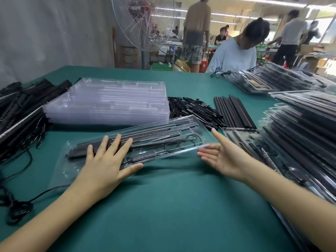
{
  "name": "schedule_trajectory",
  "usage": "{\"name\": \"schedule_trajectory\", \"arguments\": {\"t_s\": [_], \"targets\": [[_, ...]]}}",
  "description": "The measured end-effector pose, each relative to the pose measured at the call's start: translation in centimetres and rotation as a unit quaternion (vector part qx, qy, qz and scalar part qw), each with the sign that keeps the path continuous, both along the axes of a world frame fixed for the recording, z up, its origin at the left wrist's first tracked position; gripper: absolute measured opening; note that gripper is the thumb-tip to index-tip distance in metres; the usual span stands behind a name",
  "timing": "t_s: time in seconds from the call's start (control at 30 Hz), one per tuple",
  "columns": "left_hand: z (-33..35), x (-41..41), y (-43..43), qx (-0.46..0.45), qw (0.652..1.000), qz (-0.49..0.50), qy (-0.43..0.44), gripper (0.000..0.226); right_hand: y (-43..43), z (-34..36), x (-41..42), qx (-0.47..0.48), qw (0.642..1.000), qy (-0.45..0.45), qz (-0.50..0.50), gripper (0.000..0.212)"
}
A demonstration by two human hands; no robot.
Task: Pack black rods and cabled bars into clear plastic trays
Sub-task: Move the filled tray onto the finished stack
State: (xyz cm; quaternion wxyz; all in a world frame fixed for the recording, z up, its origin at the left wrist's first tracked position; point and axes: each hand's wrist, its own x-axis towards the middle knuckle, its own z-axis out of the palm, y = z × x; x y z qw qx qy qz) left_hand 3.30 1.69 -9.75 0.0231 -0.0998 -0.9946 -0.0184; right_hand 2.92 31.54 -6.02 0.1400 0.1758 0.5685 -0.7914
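Note:
A clear plastic tray [183, 122] lies tilted on the green table in front of me, holding black rods and a cabled bar with a coiled cable [189, 142]. My left hand [107, 160] rests flat on the tray's left end, fingers spread over the black bars. My right hand [223, 157] is palm-up with straight fingers at the tray's right edge, fingertips at or just under its corner. A stack of empty clear trays [112, 102] sits behind. Loose black rods [234, 111] and smaller black parts [194, 110] lie behind the tray.
Filled trays are stacked high at the right [305, 128] and far right back [280, 80]. Black cabled bars [21, 110] pile up at the left, with cables trailing toward me. A person [236, 51] sits across the table; a fan [143, 20] stands behind.

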Motion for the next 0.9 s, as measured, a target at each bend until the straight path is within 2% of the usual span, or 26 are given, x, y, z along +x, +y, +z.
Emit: {"name": "schedule_trajectory", "arguments": {"t_s": [0.1, 0.17, 0.23, 0.27, 0.37, 0.47, 0.6, 0.7, 0.8, 0.9], "targets": [[0.1, -0.1, 0.4, -0.072, 0.997, 0.003, -0.011, 0.123, -2.2, -1.5, 1.6, -0.137, 0.990, -0.023, 0.008, 0.066], [0.3, 0.1, 0.9, -0.129, 0.992, -0.001, 0.004, 0.128, -4.1, -2.0, 1.9, -0.159, 0.987, -0.025, 0.006, 0.073], [1.0, 0.4, 1.4, -0.140, 0.989, -0.016, 0.054, 0.123, -6.2, -1.8, 1.9, -0.161, 0.986, -0.036, -0.004, 0.073], [1.3, 0.6, 1.6, -0.125, 0.987, -0.032, 0.101, 0.113, -7.4, -1.6, 1.9, -0.168, 0.985, -0.047, 0.004, 0.069], [0.7, 1.6, 3.1, -0.089, 0.985, -0.058, 0.139, 0.083, -11.2, -1.2, 2.0, -0.186, 0.981, -0.053, 0.017, 0.040], [1.3, 1.9, 4.7, -0.078, 0.978, -0.073, 0.181, 0.058, -13.8, -0.8, 1.3, -0.147, 0.982, -0.064, -0.096, 0.010], [1.4, 1.5, 5.6, -0.025, 0.980, -0.053, 0.189, 0.068, -14.2, 0.1, 0.6, -0.095, 0.979, -0.084, -0.161, 0.012], [1.3, 1.5, 5.9, -0.046, 0.970, -0.059, 0.233, 0.067, -13.9, 0.1, 0.3, -0.097, 0.973, -0.098, -0.185, 0.014], [1.3, 2.2, 6.3, -0.057, 0.948, -0.083, 0.301, 0.050, -13.9, 0.0, 0.3, -0.145, 0.967, -0.104, -0.181, 0.008], [1.5, 3.5, 6.5, -0.014, 0.906, -0.176, 0.385, 0.029, -13.3, -0.6, 0.6, -0.194, 0.970, -0.064, -0.131, 0.011]]}}
